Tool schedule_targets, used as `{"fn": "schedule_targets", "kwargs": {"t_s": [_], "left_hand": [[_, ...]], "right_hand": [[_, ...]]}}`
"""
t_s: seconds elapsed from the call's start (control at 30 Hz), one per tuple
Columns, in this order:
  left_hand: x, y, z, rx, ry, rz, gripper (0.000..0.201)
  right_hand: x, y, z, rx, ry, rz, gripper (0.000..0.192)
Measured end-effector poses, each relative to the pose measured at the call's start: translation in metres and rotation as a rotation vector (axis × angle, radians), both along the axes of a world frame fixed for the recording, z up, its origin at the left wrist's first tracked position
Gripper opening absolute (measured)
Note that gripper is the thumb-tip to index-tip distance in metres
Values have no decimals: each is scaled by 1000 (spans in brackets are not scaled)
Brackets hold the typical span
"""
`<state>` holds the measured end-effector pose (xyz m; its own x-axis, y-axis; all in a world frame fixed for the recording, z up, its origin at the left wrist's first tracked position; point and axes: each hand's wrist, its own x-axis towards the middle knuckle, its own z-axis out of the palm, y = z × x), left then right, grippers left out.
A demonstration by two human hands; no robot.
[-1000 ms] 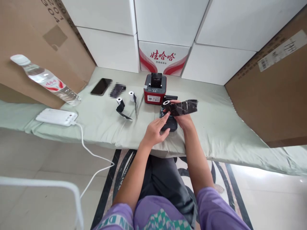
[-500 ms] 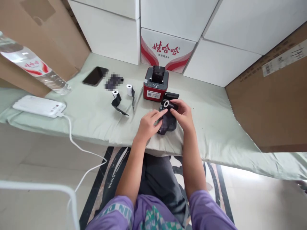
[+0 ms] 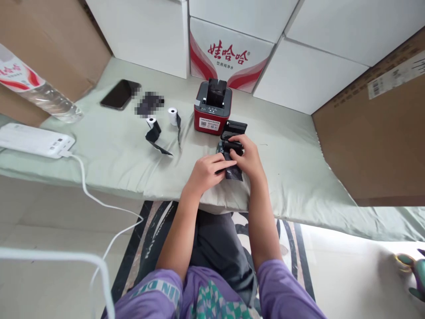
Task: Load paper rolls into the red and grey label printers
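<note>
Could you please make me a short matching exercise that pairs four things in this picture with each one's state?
1. right hand
2. power bank
3. red printer
4. smartphone

A. plugged into a white cable
B. lying face up
C. holding a black paper roll
D. black strip standing up from its top

Pairs: 1-C, 2-A, 3-D, 4-B

The right hand [image 3: 248,157] curls inward, its thumb [image 3: 235,156] opposing bent fingers [image 3: 239,138]. Just left of the right hand, the left hand [image 3: 206,174] extends a finger [image 3: 228,165] toward it.
</note>
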<state>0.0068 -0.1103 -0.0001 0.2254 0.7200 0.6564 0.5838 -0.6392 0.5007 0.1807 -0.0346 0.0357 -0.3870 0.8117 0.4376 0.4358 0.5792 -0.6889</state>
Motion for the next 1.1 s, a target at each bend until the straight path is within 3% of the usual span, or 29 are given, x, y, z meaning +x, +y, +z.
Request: {"fn": "schedule_targets", "kwargs": {"t_s": [0.13, 0.33, 0.5, 0.6, 0.7, 0.83, 1.1], "left_hand": [[0, 1, -3, 57, -1, 13, 33], [1, 1, -3, 0, 3, 38, 34], [0, 1, -3, 24, -7, 44, 34], [0, 1, -3, 61, -17, 23, 30], [0, 1, -2, 57, -2, -11, 27], [1, -1, 0, 77, -7, -44, 26], [0, -2, 2, 45, -23, -85, 21]], "right_hand": [[2, 2, -6, 10, -52, -16, 29], [-1, 3, -7, -8, -22, -52, 24], [3, 10, -13, -5, 171, -296, 21], [10, 19, -24, -64, 282, -374, 30], [13, 23, -30, -225, 385, -343, 47], [8, 19, -20, -431, 501, -306, 50], [0, 10, -5, -441, 586, -324, 26]]}}
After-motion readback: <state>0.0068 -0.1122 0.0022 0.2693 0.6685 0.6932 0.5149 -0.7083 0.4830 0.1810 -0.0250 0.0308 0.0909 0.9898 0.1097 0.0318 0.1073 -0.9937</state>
